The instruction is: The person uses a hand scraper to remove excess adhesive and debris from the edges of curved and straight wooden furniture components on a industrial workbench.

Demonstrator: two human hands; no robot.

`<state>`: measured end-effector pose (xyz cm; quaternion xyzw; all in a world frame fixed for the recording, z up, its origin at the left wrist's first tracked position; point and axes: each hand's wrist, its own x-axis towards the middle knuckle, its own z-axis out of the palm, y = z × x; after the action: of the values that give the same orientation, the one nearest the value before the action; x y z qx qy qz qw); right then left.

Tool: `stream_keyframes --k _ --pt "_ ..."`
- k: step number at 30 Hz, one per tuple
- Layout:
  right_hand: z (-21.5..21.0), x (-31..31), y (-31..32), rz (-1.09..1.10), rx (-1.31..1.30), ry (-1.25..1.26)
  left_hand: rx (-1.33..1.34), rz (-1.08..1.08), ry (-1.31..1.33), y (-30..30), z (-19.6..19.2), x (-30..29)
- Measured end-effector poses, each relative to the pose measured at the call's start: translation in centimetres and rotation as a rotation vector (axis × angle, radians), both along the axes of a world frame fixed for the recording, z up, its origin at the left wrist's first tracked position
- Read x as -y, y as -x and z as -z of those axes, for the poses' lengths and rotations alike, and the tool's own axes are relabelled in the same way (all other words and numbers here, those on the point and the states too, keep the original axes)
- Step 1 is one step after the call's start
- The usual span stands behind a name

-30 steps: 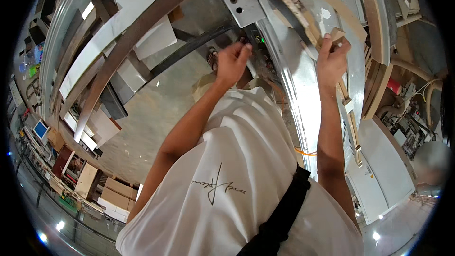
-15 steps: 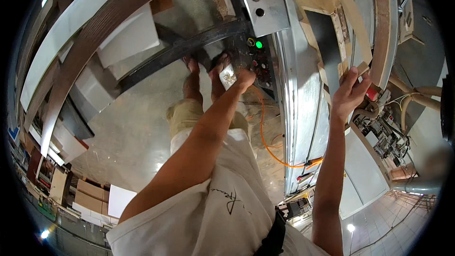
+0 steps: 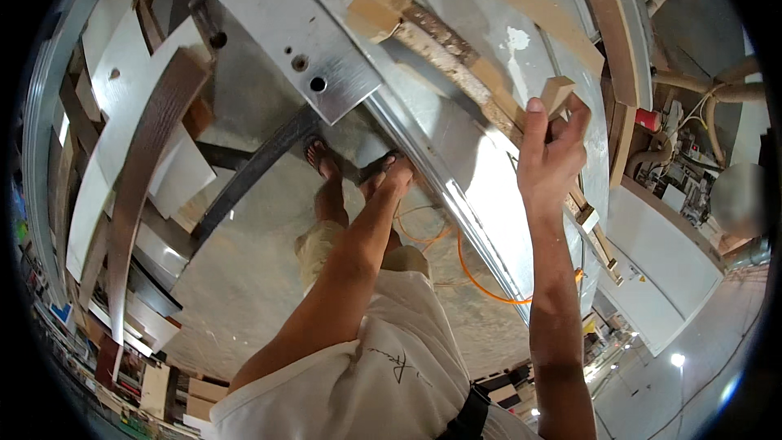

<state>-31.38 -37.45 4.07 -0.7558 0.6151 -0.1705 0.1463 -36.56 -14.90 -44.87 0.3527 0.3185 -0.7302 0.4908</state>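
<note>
Workshop clutter all round, a concrete floor (image 3: 244, 277) below; a metal machine table (image 3: 489, 195) fills twelve to three o'clock. Right hand (image 3: 552, 156) pinches a small wooden block (image 3: 559, 93) at two o'clock, over a rough wooden strip (image 3: 456, 65); loosen that pinch and it could drop. Left hand (image 3: 397, 173) touches the table's edge, grip unclear; an orange cable (image 3: 481, 273) by the feet could trip.
</note>
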Motion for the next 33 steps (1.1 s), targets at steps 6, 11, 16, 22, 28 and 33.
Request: stream_keyframes --k 6,11,16,22,28,33 --pt "-0.7 0.0 1.5 0.02 -0.054 0.003 0.376 0.506 0.121 -3.9 -5.2 2.9" --pt "-1.7 -0.3 1.6 0.057 -0.111 -0.013 0.706 0.356 0.228 -9.1 -20.7 4.5" --pt "-2.3 -0.4 0.5 0.024 -0.087 -0.041 1.19 0.216 0.482 -15.1 -31.1 0.9" --pt "-3.8 -0.1 2.8 0.071 -0.147 -0.148 2.163 0.096 0.477 -23.2 -48.6 11.4" --pt "-4.1 -0.5 4.2 -0.069 0.138 -0.181 2.102 0.447 0.623 -26.8 -45.9 19.7" --pt "-2.9 -3.7 8.2 -0.131 0.444 0.248 2.167 0.42 0.721 -27.5 -42.6 20.7"
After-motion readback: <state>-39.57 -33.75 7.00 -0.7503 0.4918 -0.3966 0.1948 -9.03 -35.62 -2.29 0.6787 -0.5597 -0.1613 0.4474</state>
